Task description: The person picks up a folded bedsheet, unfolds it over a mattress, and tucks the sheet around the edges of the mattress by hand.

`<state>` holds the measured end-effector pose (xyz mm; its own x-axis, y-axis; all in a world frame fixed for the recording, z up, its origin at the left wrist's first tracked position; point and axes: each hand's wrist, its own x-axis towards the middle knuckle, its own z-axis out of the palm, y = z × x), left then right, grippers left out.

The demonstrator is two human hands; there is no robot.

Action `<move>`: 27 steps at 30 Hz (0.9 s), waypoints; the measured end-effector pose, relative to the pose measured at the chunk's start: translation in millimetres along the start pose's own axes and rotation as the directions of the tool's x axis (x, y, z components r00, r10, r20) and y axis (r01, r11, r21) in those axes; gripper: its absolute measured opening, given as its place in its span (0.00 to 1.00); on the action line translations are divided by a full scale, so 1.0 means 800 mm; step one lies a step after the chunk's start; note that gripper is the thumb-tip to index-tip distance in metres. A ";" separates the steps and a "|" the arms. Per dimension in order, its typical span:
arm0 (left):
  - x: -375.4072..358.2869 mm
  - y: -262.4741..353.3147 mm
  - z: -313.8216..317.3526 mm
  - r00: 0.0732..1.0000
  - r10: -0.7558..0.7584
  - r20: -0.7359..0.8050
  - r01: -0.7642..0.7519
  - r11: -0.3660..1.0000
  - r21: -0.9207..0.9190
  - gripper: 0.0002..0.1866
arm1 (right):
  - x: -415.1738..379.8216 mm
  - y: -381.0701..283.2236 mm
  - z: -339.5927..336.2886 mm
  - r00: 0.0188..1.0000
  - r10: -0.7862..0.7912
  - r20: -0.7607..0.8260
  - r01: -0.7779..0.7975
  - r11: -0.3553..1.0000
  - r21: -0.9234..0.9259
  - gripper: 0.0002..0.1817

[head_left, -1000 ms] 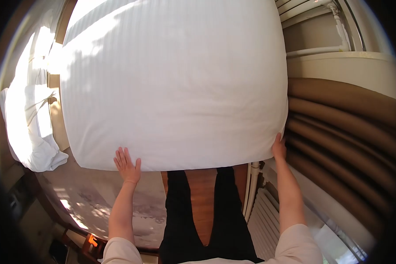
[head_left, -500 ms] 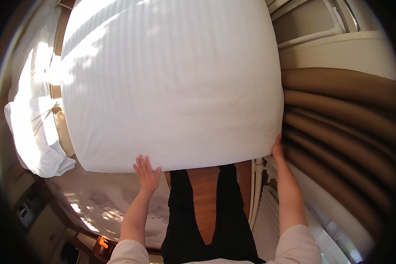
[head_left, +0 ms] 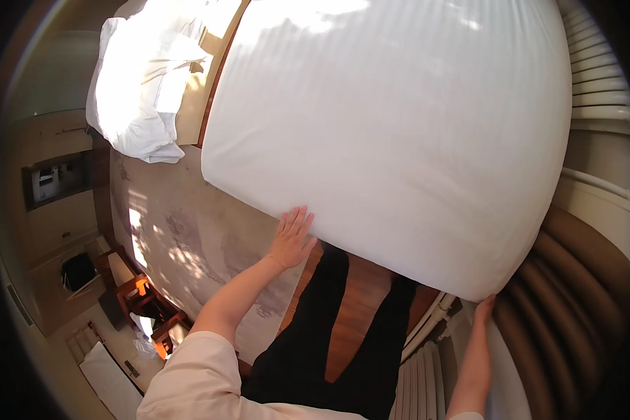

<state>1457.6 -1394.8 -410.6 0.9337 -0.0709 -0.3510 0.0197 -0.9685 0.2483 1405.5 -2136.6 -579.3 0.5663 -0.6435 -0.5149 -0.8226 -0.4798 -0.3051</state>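
A mattress covered by a white striped sheet (head_left: pixel 399 126) fills the upper middle of the view, smooth on top with faint creases near its front. Flat on its near edge lies my left hand (head_left: pixel 294 238), fingers stretched out and slightly apart, holding nothing. At the near right corner, beside the brown padded headboard, my right hand (head_left: pixel 484 309) touches the sheeted mattress. Its fingers are mostly hidden by the corner, so whether they grip the sheet cannot be made out.
A brown channelled headboard (head_left: pixel 574 301) borders the right side. White bedding (head_left: pixel 140 91) is heaped at the upper left. Patterned carpet (head_left: pixel 210 238) and a wooden floor (head_left: pixel 350 315) lie below. A white ribbed radiator (head_left: pixel 421 378) stands near my legs, and wooden chairs (head_left: pixel 143 294) at lower left.
My view has turned left, so the mattress appears tilted and shifted right. My left hand still rests at the near edge, my right hand still at the corner by the headboard.
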 end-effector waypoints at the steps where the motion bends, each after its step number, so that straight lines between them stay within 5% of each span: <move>1: 0.020 -0.007 -0.009 0.999 0.019 -0.041 -0.019 1.000 -0.001 0.37 | -0.025 -0.011 -0.009 1.000 -0.020 0.006 0.021 0.998 -0.052 0.40; 5: 0.108 -0.057 -0.015 0.972 -0.005 -0.234 0.008 1.000 0.013 0.35 | -0.128 -0.047 0.009 0.991 -0.131 -0.002 0.124 0.946 -0.300 0.33; 9: 0.140 -0.143 -0.021 0.957 0.067 -0.281 -0.054 0.997 0.052 0.36 | -0.233 -0.096 0.057 0.941 -0.214 0.263 0.288 0.913 -0.287 0.29; 12: 0.132 -0.257 -0.040 0.908 -0.228 -0.353 0.269 0.960 0.072 0.41 | -0.300 -0.116 0.093 0.858 -0.155 0.490 0.291 0.933 -0.213 0.25; 13: 0.120 -0.309 -0.043 0.819 -0.429 -0.380 0.479 0.877 0.042 0.42 | -0.335 -0.152 0.099 0.834 -0.109 0.540 0.236 0.957 -0.172 0.24; 15: 0.073 -0.405 -0.069 0.434 -0.889 -0.145 0.892 0.447 -0.064 0.46 | -0.373 -0.188 0.108 0.773 0.000 0.634 0.110 0.985 -0.135 0.22; 16: 0.039 -0.445 -0.105 0.282 -0.934 0.220 0.949 0.239 -0.205 0.45 | -0.379 -0.197 0.114 0.739 0.054 0.672 0.047 0.990 -0.131 0.21; 17: -0.012 -0.553 -0.049 0.250 -0.901 0.355 0.968 0.219 -0.126 0.43 | -0.392 -0.206 0.118 0.699 0.108 0.707 -0.022 0.991 -0.131 0.21; 19: -0.113 -0.581 -0.033 0.363 -0.873 0.327 0.929 0.366 -0.054 0.36 | -0.413 -0.220 0.126 0.696 0.113 0.709 -0.014 0.989 -0.144 0.20; 20: -0.164 -0.560 -0.021 0.408 -0.905 0.119 0.906 0.384 -0.179 0.30 | -0.421 -0.231 0.126 0.700 0.103 0.707 -0.005 0.990 -0.140 0.19; 21: -0.202 -0.518 -0.038 0.454 -0.887 0.079 0.868 0.421 -0.264 0.25 | -0.433 -0.247 0.127 0.703 0.080 0.707 0.037 0.988 -0.149 0.19; 24: -0.351 -0.448 0.035 0.574 -0.768 0.284 0.819 0.539 -0.196 0.20 | -0.458 -0.280 0.127 0.690 0.037 0.723 0.086 0.987 -0.132 0.17; 27: -0.460 -0.317 0.053 0.518 -0.528 0.673 0.783 0.610 -0.125 0.20 | -0.492 -0.331 0.102 0.670 -0.052 0.741 0.139 0.989 -0.056 0.17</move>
<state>1093.9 -1133.2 -383.2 0.2326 0.3134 -0.9207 0.7877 -0.6160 -0.0107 1396.1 -1707.4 -361.1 0.3846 0.0354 -0.9224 -0.7320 -0.5971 -0.3281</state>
